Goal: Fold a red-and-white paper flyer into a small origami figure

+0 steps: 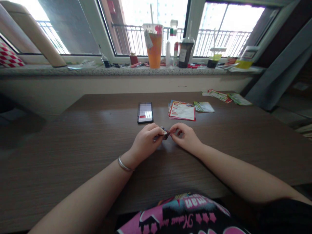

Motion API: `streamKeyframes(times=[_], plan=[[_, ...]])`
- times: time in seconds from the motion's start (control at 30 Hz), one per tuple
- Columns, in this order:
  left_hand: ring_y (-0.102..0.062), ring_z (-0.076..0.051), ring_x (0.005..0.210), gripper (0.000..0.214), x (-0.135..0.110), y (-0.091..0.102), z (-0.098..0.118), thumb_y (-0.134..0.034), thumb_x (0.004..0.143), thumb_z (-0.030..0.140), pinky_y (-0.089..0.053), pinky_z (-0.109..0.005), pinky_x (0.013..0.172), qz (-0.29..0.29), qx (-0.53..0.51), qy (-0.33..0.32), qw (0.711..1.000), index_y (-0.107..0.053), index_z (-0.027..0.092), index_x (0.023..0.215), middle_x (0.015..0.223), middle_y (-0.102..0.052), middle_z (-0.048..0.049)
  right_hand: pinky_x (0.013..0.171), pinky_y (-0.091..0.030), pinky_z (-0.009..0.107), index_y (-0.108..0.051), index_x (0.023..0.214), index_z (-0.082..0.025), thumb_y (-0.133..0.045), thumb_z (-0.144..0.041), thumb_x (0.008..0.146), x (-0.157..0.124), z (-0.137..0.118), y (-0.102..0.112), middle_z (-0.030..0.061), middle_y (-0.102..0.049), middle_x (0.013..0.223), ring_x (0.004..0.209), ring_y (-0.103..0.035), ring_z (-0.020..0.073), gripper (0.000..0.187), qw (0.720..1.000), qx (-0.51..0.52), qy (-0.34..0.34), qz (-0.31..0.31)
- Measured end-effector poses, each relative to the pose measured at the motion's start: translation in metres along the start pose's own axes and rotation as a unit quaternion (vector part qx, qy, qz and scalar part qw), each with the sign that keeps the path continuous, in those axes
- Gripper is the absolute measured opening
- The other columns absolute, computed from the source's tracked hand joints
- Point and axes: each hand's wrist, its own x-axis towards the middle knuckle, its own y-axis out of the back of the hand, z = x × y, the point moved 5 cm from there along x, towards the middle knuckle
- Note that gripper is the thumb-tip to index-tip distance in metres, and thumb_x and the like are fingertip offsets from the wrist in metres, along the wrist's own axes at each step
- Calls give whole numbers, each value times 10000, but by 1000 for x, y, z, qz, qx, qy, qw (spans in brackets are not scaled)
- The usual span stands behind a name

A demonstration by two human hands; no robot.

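My left hand (149, 139) pinches a small dark object with a pale patch (165, 132) between thumb and fingers, just above the wooden table. From the other side, my right hand (183, 136) closes thumb and fingertips on a thin reddish end at the same object's right edge. The object is too small and too covered by the fingers for me to tell its kind. Just beyond my left hand lies a phone (145, 113) with its screen lit. A stack of printed cards (182, 110) rests on the table past my right hand.
The brown table (85, 139) reaches back to the wall. More leaflets (204, 107) lie at its far right. On the stone windowsill (97, 71) stand an orange drink cup (154, 48), a dark drink cup (185, 53), bottles and small clutter. A grey curtain (280, 74) hangs at right.
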Motion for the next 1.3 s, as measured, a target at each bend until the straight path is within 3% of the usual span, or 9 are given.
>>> streamKeyframes(times=[0.17, 0.37, 0.63, 0.83, 1.13, 1.3], plan=[[-563, -158, 838, 127, 0, -1, 0, -595, 783, 70, -485, -291, 768, 10, -9, 9, 1000, -594, 194, 813, 872, -592, -30, 650, -483, 269, -619, 822, -209, -646, -231, 765, -1, 3, -5, 16, -653, 814, 767, -595, 153, 67, 999, 28, -41, -8], [-552, -149, 877, 167, 0, -1, 5, -574, 792, 43, -479, -281, 784, 20, -31, 6, 999, -575, 190, 871, 932, -567, -36, 667, -478, 281, -636, 838, -213, -636, -214, 797, -3, -5, -1, 23, -663, 810, 768, -582, 157, 41, 999, 19, 17, 20], [-576, -152, 885, 76, 1, 2, 10, -591, 856, 126, -496, -296, 797, 37, -56, -4, 998, -609, 184, 901, 937, -595, -48, 741, -501, 332, -640, 820, -230, -651, -189, 800, -3, -13, 4, 19, -690, 808, 790, -614, 174, 46, 994, 13, 90, 66], [-595, -145, 890, 133, 1, 5, 11, -597, 811, 54, -500, -282, 809, 77, -76, -18, 994, -594, 182, 851, 933, -624, -40, 819, -500, 366, -625, 863, -231, -656, -155, 779, -3, -21, 4, 22, -696, 870, 852, -627, 184, 117, 991, 1, 124, 52], [-616, -144, 914, 85, 0, 4, 11, -626, 844, 123, -510, -289, 834, 68, -97, -23, 993, -594, 185, 893, 962, -654, -48, 879, -485, 379, -655, 866, -240, -620, -181, 824, -4, -23, 6, 60, -646, 1028, 987, -597, 193, 80, 986, -38, 149, 70], [-629, -144, 904, 77, 0, 4, 11, -619, 844, 110, -515, -290, 827, 69, -110, -21, 991, -599, 183, 856, 945, -671, -48, 945, -468, 406, -628, 895, -242, -595, -172, 834, -4, -23, 3, 62, -641, 1126, 1072, -583, 198, 98, 986, -32, 154, 48]])
